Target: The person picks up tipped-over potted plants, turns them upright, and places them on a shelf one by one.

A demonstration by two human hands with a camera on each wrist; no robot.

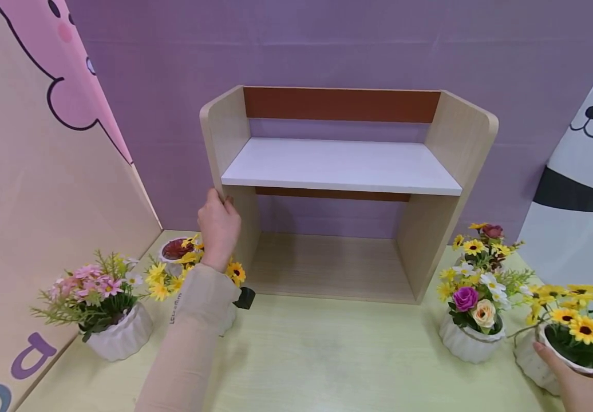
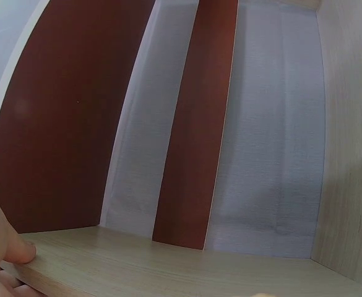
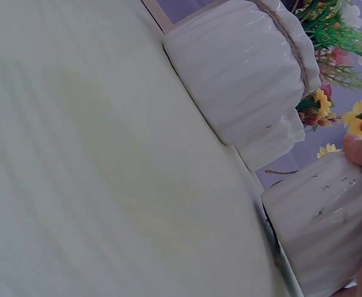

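A small desktop shelf (image 1: pixel 343 166) with a white board and pale wood sides stands at the back of the table. My left hand (image 1: pixel 219 229) grips the front edge of its left side panel, just under the white board. In the left wrist view the thumb of that hand (image 2: pixel 4 247) lies on the panel's inner face. At the right, my right hand (image 1: pixel 592 386) holds a white flower pot (image 1: pixel 533 360) with yellow daisies by its rim. The right wrist view shows this pot (image 3: pixel 323 216) with fingers on its rim and side; whether its base fully touches the table cannot be told.
Left of the shelf stand a pot of pink flowers (image 1: pixel 121 335) and yellow flowers (image 1: pixel 158 281), partly behind my left forearm. Beside the held pot is one with purple and peach roses (image 1: pixel 471 340), with another flower bunch (image 1: pixel 474 247) behind it. A purple backdrop (image 1: pixel 327 46) closes the rear.
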